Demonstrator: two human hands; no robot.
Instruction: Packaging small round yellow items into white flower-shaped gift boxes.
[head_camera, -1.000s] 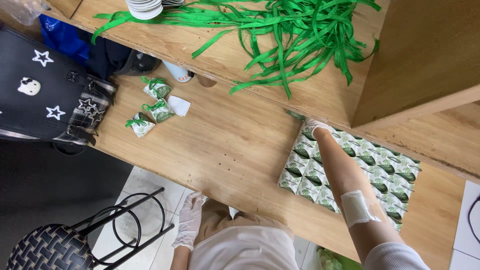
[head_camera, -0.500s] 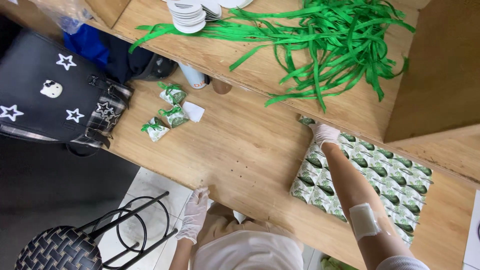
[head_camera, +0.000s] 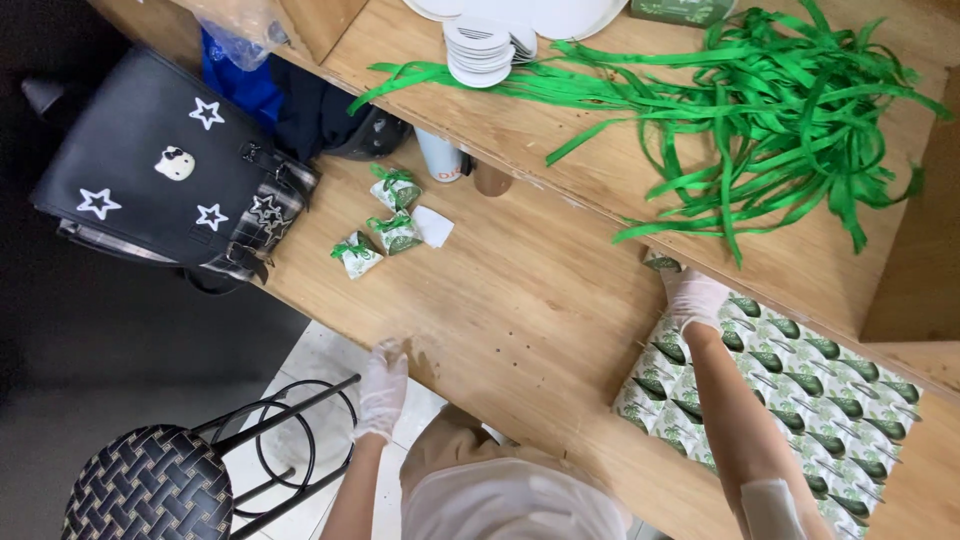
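Observation:
My right hand (head_camera: 692, 296), in a white glove, rests on the far left corner of a sheet of white wrapping paper with green leaves (head_camera: 800, 400) that lies flat on the wooden table (head_camera: 520, 300). Its fingers pinch that corner. My left hand (head_camera: 383, 385), also gloved, rests at the table's near edge with its fingers loosely curled and nothing in it. Three small wrapped parcels tied with green ribbon (head_camera: 385, 225) lie at the table's left, beside a white scrap.
A pile of green ribbon strips (head_camera: 760, 110) and stacked white plates (head_camera: 480, 52) sit on the upper shelf. A black bag with white stars (head_camera: 170, 170) stands at the left. A stool with a woven seat (head_camera: 140, 485) is below. A white cup (head_camera: 440, 158) stands under the shelf.
The view has shifted, so everything sits further right and lower in frame. My right hand stays on the paper's corner. My left hand has risen to the table's edge.

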